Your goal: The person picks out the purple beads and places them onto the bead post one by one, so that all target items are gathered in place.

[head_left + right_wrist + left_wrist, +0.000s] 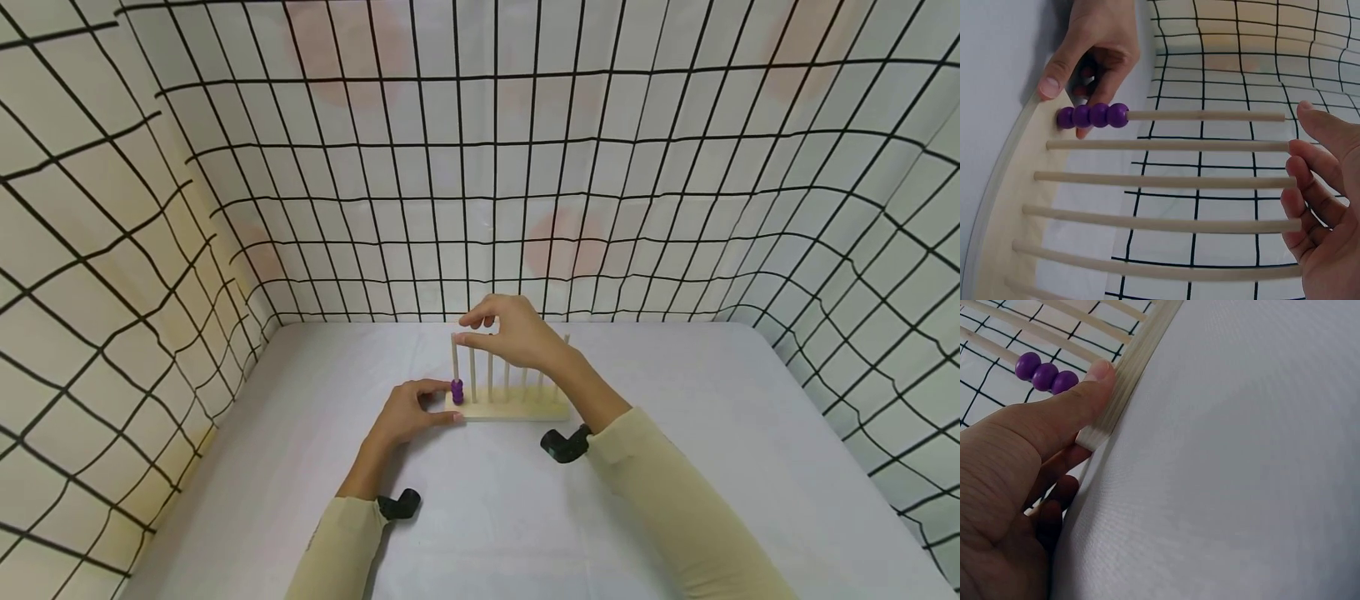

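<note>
A pale wooden peg stand (517, 411) with a row of upright pegs stands on the table. Several round purple beads (1093, 115) are stacked at the bottom of its leftmost peg (1204, 116). My left hand (405, 412) grips the left end of the base, thumb (1088, 394) on the front edge and fingers behind. Around the top of the leftmost peg is my right hand (517, 333), its thumb and index finger apart near the peg's tip. No bead shows between them, and the other fingers curl loosely beside the neighbouring peg tips.
White cloth covers the table (480, 517). A black wire grid (495, 167) rises at the back and both sides, with white sheeting behind it. Black wrist-mounted devices sit on the left wrist (400, 504) and right wrist (566, 444).
</note>
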Demonstrator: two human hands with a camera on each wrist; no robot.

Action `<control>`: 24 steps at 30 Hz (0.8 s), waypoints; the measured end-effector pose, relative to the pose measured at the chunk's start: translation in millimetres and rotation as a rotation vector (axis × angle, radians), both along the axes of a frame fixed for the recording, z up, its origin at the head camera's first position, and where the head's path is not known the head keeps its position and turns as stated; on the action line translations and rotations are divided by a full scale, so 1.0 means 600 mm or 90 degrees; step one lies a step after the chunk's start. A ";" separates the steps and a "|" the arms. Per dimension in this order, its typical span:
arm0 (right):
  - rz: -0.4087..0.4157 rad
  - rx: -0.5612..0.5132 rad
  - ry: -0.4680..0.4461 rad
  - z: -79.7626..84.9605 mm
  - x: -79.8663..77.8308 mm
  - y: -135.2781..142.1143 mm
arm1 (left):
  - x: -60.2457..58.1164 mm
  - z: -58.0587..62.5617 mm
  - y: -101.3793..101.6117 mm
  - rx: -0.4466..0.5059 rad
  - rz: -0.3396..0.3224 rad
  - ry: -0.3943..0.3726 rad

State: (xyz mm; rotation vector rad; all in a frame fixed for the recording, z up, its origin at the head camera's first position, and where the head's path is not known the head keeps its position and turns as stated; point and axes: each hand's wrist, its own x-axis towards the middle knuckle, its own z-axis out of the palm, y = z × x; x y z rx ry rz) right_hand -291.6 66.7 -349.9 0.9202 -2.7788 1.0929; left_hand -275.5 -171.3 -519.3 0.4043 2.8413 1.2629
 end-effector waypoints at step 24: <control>-0.088 0.002 0.034 -0.012 0.024 0.153 | 0.005 0.002 0.000 0.007 0.015 -0.006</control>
